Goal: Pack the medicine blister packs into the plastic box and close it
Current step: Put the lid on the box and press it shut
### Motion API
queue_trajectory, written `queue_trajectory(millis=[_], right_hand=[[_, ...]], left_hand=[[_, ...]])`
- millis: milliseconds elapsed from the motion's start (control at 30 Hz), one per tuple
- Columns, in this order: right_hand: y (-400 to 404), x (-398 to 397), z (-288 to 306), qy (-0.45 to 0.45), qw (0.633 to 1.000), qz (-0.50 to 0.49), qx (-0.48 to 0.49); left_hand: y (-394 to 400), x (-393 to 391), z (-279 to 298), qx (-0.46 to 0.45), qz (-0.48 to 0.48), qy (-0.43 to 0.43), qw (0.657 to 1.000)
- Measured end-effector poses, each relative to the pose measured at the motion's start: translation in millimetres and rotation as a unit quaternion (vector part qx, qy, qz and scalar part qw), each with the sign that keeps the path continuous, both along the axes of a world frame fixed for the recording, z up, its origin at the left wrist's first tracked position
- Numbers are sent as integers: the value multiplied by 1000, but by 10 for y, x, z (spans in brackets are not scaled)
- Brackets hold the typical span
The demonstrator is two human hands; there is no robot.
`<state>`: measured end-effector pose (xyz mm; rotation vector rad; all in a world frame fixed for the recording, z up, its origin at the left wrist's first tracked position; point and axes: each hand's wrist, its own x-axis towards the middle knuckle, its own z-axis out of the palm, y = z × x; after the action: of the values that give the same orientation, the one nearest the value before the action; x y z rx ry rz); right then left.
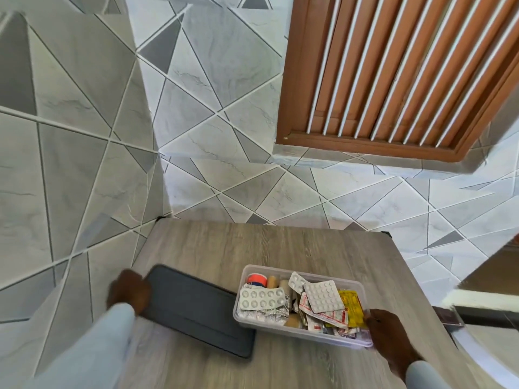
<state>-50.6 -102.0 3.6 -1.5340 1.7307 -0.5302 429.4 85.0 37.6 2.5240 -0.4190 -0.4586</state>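
**Box filled, lid still off**

We see the blister packs [320,296] heaped in the plastic box [302,331] near the desk's [224,242] right edge. Our left hand [127,290] grips the dark lid [196,308] beside it; our right hand [389,329] holds the box's end. Closing remains.

I see a grey wood-grain surface [213,248] carrying a dark grey lid [196,307] and a clear plastic box [295,331]. Inside it are silver blister packs [262,299] with white pills, a yellow packet [352,307], red-and-white strips [330,318] and an orange-capped item [257,279]. My sleeves [92,349] are pale blue. The wall tiles [84,136] are grey marble with white lines, and the shutter [393,68] is brown with white bars.
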Motion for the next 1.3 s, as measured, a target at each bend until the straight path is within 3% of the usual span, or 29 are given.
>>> queue_trajectory(millis=[133,267,433,533,567,633,700,767,833,933,1000,1100,1200,1300], right_hand=[[31,176,-11,0,999,16,28],[118,445,-35,-18,998,20,52],[211,697,-114,-6,996,48,78],[238,808,47,104,991,83,-25],[268,886,174,102,989,82,-76],[320,1070,419,21,990,91,-104],[375,1323,643,-157,980,114,36],[444,1536,806,-284,927,141,200],[482,1657,848,-327,893,149,272],[495,1696,822,-342,879,124,307],[520,1684,764,-319,887,146,300],[564,1657,671,-239,938,158,195],[493,1522,555,-184,966,129,130],[349,1286,426,-178,972,88,123]], left_hand=[[19,391,867,-135,-9,-73,988],[-93,111,1345,-232,-66,-77,967],[-367,-608,1350,-237,-171,-85,953],[-477,-1012,1235,-199,-219,-96,951],[-511,-1157,1197,-184,-230,-102,950],[-561,-1480,1107,-167,-266,-97,945],[-582,-1807,980,-149,-313,-87,934],[-578,-2091,835,-147,-333,-74,929],[-560,-2278,720,-169,-326,-48,929],[-534,-2330,613,-187,-304,10,934],[-508,-2272,556,-184,-314,77,928],[-435,-2140,496,-187,-310,162,918],[-309,-1788,400,-209,-199,99,952],[-120,-1355,143,-63,-104,-42,992]])
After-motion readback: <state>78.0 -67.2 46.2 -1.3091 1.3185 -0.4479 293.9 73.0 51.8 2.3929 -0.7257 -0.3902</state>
